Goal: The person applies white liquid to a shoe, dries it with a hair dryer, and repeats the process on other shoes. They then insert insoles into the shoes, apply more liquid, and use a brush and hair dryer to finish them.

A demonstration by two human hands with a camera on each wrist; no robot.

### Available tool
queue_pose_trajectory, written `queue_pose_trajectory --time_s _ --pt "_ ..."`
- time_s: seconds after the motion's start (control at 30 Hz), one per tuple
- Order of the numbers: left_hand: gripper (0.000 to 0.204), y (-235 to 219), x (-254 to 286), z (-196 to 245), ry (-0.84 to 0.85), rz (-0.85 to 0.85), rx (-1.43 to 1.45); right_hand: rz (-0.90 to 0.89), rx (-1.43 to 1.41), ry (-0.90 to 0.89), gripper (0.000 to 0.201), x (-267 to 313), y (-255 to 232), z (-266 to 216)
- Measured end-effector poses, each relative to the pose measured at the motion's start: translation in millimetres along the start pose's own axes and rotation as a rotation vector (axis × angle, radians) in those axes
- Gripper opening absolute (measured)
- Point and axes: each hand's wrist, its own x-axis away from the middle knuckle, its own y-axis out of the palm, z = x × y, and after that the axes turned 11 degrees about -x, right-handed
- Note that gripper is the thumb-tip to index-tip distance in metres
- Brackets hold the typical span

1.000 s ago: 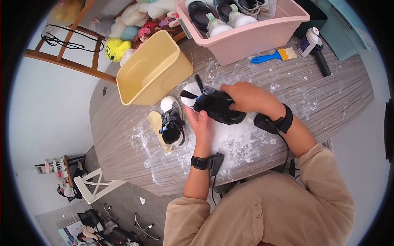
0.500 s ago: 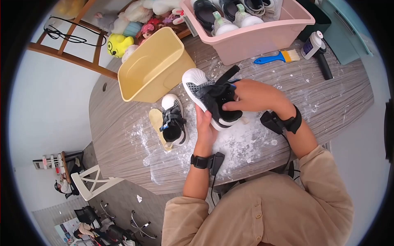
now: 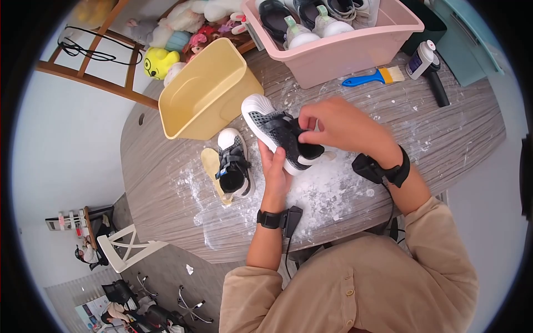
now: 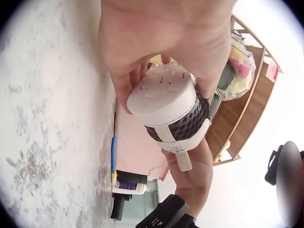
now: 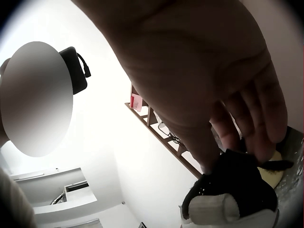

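Observation:
My left hand [image 3: 274,172] grips a black-and-white child's sneaker [image 3: 277,133] from below, thumb along its side. In the left wrist view the fingers wrap round its white sole [image 4: 164,95], and a pale heel loop [image 4: 183,161] sticks out. Over the shoe's opening is my right hand [image 3: 347,130], its fingers bent. The right wrist view shows its thumb and fingers on either side of the dark upper [image 5: 232,178], pinching it. To the left, a matching sneaker [image 3: 233,164] lies on the table, partly over a yellowish insole [image 3: 211,166].
A yellow bin [image 3: 208,105] stands behind the shoes; a pink bin [image 3: 344,58] with several shoes is at the back. A blue-handled brush [image 3: 369,79], a white bottle [image 3: 421,59] and a black-handled tool [image 3: 437,89] lie right. White powder covers parts of the table [image 3: 183,227].
The held sneaker has turned, its toe now pointing up and left. Its raised strap now lies across the upper. My right hand has drawn back from inside the shoe to its opening.

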Motion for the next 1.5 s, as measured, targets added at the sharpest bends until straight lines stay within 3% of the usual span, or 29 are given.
queue_pose_trajectory --time_s 0.1,0.2,0.3,0.5,0.6,0.7,0.8,0.9,1.0,1.5 --pt "0.074 -2 0 -1 0.0 -0.017 -0.023 -0.095 0.047 0.012 0.024 -1 2 0" --pt "0.075 -3 0 -2 0.011 0.005 -0.022 0.021 -0.062 0.124 0.024 1 -11 -7" --pt "0.076 -3 1 0 -0.007 0.017 -0.008 0.257 0.032 -0.054 0.023 0 -13 7" --pt "0.075 -5 1 -3 -0.012 0.022 -0.045 0.044 0.172 -0.085 0.024 1 -9 22" --pt "0.068 -2 0 -1 0.033 0.036 -0.129 0.018 -0.002 0.102 0.021 2 -14 8" --pt "0.068 -2 1 -1 0.031 0.043 -0.124 0.104 0.034 0.041 0.019 3 -12 7" --pt "0.067 -2 0 -2 0.033 0.025 -0.114 0.012 0.076 0.043 0.02 1 -11 9" --pt "0.07 -2 0 -2 0.056 0.075 -0.153 0.16 0.087 -0.1 0.019 1 -5 12" --pt "0.081 4 0 2 0.071 0.138 -0.216 0.175 0.0 -0.019 0.017 1 -7 -4" --pt "0.08 8 -1 9 0.14 0.225 -0.359 0.062 0.082 -0.234 0.016 -3 29 -7"
